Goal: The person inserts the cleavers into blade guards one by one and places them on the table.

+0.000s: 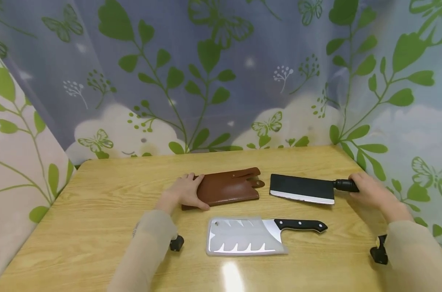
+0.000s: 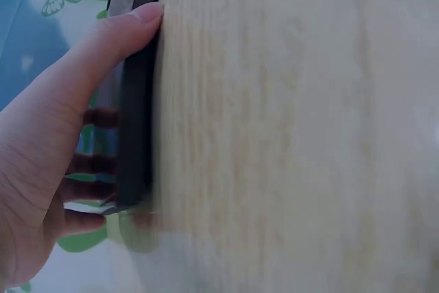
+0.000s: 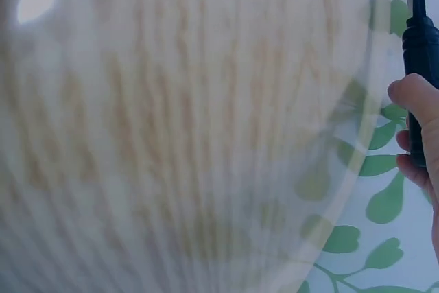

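Note:
My left hand [image 1: 182, 191] grips the closed left end of a brown leather knife sheath [image 1: 226, 187], thumb along the near edge. In the left wrist view the sheath [image 2: 137, 121] looks like a dark slab between thumb and fingers. My right hand [image 1: 372, 192] holds the black handle of a black-bladed cleaver [image 1: 302, 187] with a bright cutting edge, its blade pointing left toward the sheath's strapped end. The right wrist view shows thumb and fingers around that handle [image 3: 417, 114]. Nearer to me lies a second cleaver [image 1: 300, 225] with a riveted black handle, its blade inside a translucent cover [image 1: 239, 237].
The wooden table [image 1: 97, 227] has its back edge against a leaf-and-butterfly patterned curtain [image 1: 221, 81]. More of the curtain hangs along both sides. Light glares off the tabletop in front of the covered cleaver.

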Action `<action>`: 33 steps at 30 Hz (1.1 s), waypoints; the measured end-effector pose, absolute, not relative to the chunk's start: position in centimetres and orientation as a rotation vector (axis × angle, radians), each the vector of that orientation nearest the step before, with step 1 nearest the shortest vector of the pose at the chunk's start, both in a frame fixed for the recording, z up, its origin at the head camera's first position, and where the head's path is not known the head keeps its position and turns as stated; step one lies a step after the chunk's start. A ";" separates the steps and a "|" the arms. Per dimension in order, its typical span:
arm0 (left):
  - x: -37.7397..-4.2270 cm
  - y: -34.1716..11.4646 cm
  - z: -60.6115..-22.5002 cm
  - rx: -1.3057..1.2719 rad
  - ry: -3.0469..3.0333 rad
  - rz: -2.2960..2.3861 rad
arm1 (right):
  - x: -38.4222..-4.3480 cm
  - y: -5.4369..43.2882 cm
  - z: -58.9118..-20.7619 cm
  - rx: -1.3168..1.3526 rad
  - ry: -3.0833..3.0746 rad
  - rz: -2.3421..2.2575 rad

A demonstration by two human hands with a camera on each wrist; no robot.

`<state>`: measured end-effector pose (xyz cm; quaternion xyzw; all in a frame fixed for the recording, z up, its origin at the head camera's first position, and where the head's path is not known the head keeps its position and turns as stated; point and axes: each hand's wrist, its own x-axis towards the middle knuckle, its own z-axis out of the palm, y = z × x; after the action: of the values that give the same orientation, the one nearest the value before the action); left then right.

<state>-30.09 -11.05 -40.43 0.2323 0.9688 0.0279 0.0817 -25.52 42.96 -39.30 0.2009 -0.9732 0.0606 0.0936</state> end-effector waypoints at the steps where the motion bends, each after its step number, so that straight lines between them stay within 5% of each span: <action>1: -30.1 -11.2 -40.4 0.699 2.915 0.083 | -25.5 43.0 -39.2 0.603 -2.880 0.182; 33: -25.3 -18.9 -37.9 0.867 3.155 0.042 | -24.5 34.9 -37.3 0.811 -2.384 -0.001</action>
<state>-25.32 -18.91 -37.87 0.2643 0.9621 0.0128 -0.0655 -24.52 34.90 -37.27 0.3065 -0.9011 -0.0002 0.3067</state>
